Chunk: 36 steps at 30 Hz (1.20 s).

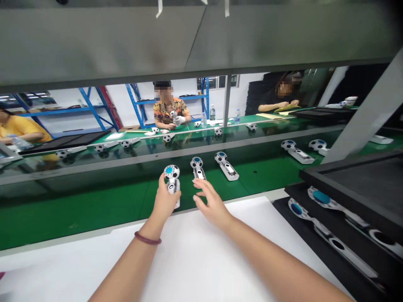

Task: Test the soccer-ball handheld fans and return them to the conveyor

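Observation:
My left hand [165,200] is closed around a white device [171,173] with a soccer-ball head and a blue disc, held upright over the near edge of the green belt [103,209]. To its right, my right hand [210,201] has its fingers apart and holds nothing. Its fingertips are by the lower end of a second device [197,163], partly covering it; whether they touch it I cannot tell. A third similar device [228,167] lies on the belt further right.
White sheeting [189,260] covers the near table. Black trays [355,180] with more devices stand at the right, beside a slanted grey post [371,92]. More devices lie along the belts. Several people sit across. A grey panel [126,42] hangs overhead.

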### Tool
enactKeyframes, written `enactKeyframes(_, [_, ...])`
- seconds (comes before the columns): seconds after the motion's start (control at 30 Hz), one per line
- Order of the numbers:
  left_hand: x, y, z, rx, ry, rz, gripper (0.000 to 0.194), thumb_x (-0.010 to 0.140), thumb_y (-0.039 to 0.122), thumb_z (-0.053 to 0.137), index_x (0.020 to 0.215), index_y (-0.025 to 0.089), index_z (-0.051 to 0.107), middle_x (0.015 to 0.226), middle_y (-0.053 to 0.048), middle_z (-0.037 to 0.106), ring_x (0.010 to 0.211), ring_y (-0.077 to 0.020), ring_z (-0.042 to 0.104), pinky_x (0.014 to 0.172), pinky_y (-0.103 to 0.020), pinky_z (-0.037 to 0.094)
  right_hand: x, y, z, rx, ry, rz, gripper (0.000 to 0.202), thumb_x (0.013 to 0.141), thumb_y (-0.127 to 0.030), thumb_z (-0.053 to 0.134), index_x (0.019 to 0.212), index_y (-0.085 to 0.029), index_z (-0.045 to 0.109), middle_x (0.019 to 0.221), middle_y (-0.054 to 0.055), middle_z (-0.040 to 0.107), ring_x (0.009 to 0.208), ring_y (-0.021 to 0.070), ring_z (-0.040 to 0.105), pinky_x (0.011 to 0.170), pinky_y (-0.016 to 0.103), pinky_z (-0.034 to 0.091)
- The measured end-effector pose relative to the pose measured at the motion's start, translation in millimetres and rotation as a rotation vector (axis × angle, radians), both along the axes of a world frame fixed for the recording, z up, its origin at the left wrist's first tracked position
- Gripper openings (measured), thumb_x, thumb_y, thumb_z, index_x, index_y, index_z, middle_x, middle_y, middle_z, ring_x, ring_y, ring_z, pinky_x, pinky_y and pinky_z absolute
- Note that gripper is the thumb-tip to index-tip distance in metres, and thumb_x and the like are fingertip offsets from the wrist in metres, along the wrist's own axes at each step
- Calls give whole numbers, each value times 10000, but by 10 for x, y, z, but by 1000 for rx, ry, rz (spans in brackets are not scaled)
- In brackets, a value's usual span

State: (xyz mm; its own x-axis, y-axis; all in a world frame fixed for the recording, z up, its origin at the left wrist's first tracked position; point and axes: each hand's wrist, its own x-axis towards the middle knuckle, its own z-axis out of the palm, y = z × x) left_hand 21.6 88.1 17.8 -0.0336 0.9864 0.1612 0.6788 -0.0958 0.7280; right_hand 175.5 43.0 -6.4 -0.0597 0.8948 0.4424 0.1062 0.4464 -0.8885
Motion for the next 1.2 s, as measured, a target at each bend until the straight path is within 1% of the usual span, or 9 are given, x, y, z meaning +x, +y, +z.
enactKeyframes(0.13, [212, -454, 158, 203, -298, -132, 740, 711, 214, 565, 1346, 240, 187, 1282, -129, 385, 1120, -265, 438, 879, -370, 389, -206, -272, 185, -409, 469, 324, 695, 771, -416, 552, 1340, -345, 159, 1337, 65, 342, 1088, 198, 489, 820, 375, 476])
enactKeyframes(0.2, [238, -635, 232, 228, -444, -198, 695, 754, 242, 543, 1352, 264, 189, 1351, -106, 310, 1186, -264, 370, 928, -383, 355, -240, -368, 244, -494, 582, 485, 649, 756, -452, 571, 1302, -341, 238, 1284, 51, 415, 1022, 192, 535, 765, 346, 495])
enactKeyframes(0.3, [171, -751, 369, 134, -590, -204, 690, 815, 372, 491, 1373, 318, 88, 1362, -69, 319, 1162, -242, 407, 907, -361, 384, -247, -470, 225, -463, 562, 574, 634, 693, -401, 663, 1232, -307, 343, 1208, 46, 474, 951, 187, 561, 774, 337, 476])
enactKeyframes(0.37, [100, -737, 454, 51, -613, -152, 735, 794, 442, 517, 1375, 327, 82, 1263, -62, 444, 1081, -230, 485, 874, -341, 410, -255, -530, 167, -458, 503, 597, 673, 676, -378, 687, 1235, -273, 327, 1124, 55, 509, 909, 181, 565, 817, 359, 444])
enactKeyframes(0.47, [37, -662, 503, -39, -749, -139, 746, 709, 443, 629, 1333, 303, 244, 1057, -50, 575, 887, -219, 592, 775, -325, 467, -310, -629, 95, -551, 426, 580, 685, 687, -403, 667, 1234, -247, 287, 1011, 49, 522, 860, 176, 557, 826, 377, 419])
enactKeyframes(0.57, [53, -618, 460, -126, -979, -134, 594, 681, 475, 634, 1183, 242, 417, 900, -43, 607, 664, -197, 625, 554, -285, 499, -410, -716, 61, -579, 410, 510, 638, 691, -404, 655, 1207, -259, 308, 1070, 43, 481, 956, 185, 507, 861, 361, 392])
enactKeyframes(0.67, [96, -631, 412, -152, -1020, -81, 501, 681, 491, 624, 1068, 216, 465, 775, -19, 604, 581, -174, 613, 459, -241, 476, -495, -756, 12, -563, 442, 477, 576, 705, -395, 638, 1180, -271, 336, 1083, 33, 482, 996, 193, 485, 852, 344, 397])
enactKeyframes(1.07, [132, -643, 323, -206, -1037, -40, 389, 673, 454, 651, 931, 203, 504, 763, -2, 593, 579, -154, 609, 491, -235, 481, -499, -749, -131, -626, 445, 423, 537, 745, -488, 582, 1152, -240, 335, 1002, 38, 525, 874, 163, 542, 780, 326, 433])
enactKeyframes(1.2, [130, -662, 342, -204, -1029, -137, 433, 667, 428, 671, 983, 205, 475, 828, -23, 603, 625, -169, 621, 549, -258, 492, -479, -723, -122, -683, 480, 480, 605, 706, -506, 612, 1150, -234, 304, 857, 17, 543, 723, 163, 573, 668, 336, 461])
